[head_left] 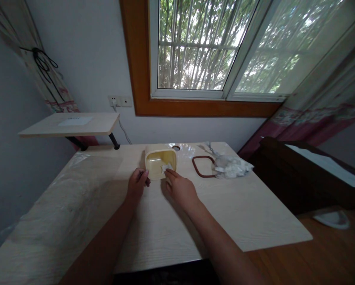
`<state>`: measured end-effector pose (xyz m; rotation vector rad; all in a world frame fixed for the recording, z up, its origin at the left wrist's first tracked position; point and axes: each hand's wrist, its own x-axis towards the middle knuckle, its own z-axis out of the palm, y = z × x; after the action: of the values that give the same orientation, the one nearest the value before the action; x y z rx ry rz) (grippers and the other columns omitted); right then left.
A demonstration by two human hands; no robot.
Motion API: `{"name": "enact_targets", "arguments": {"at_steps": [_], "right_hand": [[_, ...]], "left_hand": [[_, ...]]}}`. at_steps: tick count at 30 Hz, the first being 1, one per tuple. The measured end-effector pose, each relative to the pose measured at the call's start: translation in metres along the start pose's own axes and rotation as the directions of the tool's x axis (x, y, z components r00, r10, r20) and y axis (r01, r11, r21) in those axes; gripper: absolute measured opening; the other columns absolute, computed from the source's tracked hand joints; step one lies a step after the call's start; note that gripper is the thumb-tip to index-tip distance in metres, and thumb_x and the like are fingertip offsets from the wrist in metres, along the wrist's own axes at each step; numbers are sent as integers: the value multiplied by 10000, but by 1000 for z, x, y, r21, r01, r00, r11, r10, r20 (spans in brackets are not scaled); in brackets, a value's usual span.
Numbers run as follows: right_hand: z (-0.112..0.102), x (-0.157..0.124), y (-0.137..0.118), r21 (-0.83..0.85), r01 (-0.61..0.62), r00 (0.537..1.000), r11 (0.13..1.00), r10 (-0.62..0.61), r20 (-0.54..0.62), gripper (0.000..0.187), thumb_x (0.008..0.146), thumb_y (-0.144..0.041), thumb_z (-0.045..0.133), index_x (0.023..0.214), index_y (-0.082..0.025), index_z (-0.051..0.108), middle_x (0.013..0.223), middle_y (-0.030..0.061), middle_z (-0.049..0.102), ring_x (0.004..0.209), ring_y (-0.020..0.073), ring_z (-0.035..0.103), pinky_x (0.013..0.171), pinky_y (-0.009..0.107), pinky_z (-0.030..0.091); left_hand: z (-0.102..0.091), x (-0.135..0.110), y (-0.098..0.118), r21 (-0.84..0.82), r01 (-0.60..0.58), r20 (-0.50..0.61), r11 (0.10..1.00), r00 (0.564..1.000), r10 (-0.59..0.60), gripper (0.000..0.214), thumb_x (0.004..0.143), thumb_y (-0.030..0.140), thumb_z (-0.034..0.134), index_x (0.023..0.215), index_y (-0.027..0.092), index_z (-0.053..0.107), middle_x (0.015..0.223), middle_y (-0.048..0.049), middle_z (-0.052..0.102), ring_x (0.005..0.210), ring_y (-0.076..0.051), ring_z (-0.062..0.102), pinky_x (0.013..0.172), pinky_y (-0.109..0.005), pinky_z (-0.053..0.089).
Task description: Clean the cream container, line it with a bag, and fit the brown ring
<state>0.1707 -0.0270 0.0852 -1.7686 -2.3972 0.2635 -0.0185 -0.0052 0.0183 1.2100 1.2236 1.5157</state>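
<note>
Two bare forearms (114,233) are extending nearest me, over a pale wood-grain worktop (243,213). Left hand (136,184) is clasping the near left corner of a pale yellow, rounded-square tub (154,163), grip closed on its rim. Tub is tilting at the middle of the worktop's far half, its hollow facing the person. Right hand (182,191) is holding a small white crumpled piece (165,168) at its fingertips, grip closed on it, inside the tub's near right part; can't tell paper from cloth. Right of the tub, apart from it, a reddish-brown rounded-square ring (204,157) is lying flat, its right side hiding behind a clear plastic bag (232,166) with whitish contents. Clear plastic film (76,194) is covering the worktop's left part. Far left, a light wood shelf (43,125) is standing on black legs (114,141), a white sheet (75,121) resting on top.
</note>
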Motion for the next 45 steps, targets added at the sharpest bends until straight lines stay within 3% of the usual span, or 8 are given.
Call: {"name": "enact_targets", "arguments": {"at_steps": [13, 28, 39, 45], "right_hand": [[20, -3, -25, 113, 165, 986, 980, -161, -46, 543, 977, -333, 445, 1514, -254, 447, 1584, 38, 456, 1190, 211, 662, 961, 344, 563], [8, -1, 4, 38, -6, 1000, 999, 7, -18, 533, 959, -284, 417, 1484, -236, 494, 1582, 54, 457, 1144, 240, 688, 932, 380, 577], [12, -5, -27, 79, 122, 993, 989, -122, -8, 554, 948, -239, 393, 1495, -257, 480, 1569, 39, 477, 1117, 225, 698, 916, 350, 575], [6, -3, -25, 70, 146, 989, 987, -145, -7, 560, 919, -219, 447, 1475, -249, 501, 1540, 48, 514, 1135, 235, 693, 918, 342, 572]], "left_hand": [[0, 1, -3, 48, 2, 10, 999, 1000, -2, 310, 876, 497, 639, 827, 201, 560, 597, 33, 593, 550, -127, 544, 568, -244, 447], [2, 0, 0, 34, 16, -21, 999, 1000, -15, 306, 883, 491, 634, 804, 204, 563, 586, 32, 588, 526, -121, 522, 521, -230, 421], [1, -1, -1, 30, 5, 3, 1000, 1000, -6, 303, 894, 481, 634, 808, 203, 549, 576, 43, 542, 526, -113, 489, 507, -222, 410], [0, 0, -3, 42, 3, -19, 999, 1000, -3, 305, 884, 485, 640, 812, 199, 559, 563, 46, 554, 517, -109, 492, 504, -213, 407]]}}
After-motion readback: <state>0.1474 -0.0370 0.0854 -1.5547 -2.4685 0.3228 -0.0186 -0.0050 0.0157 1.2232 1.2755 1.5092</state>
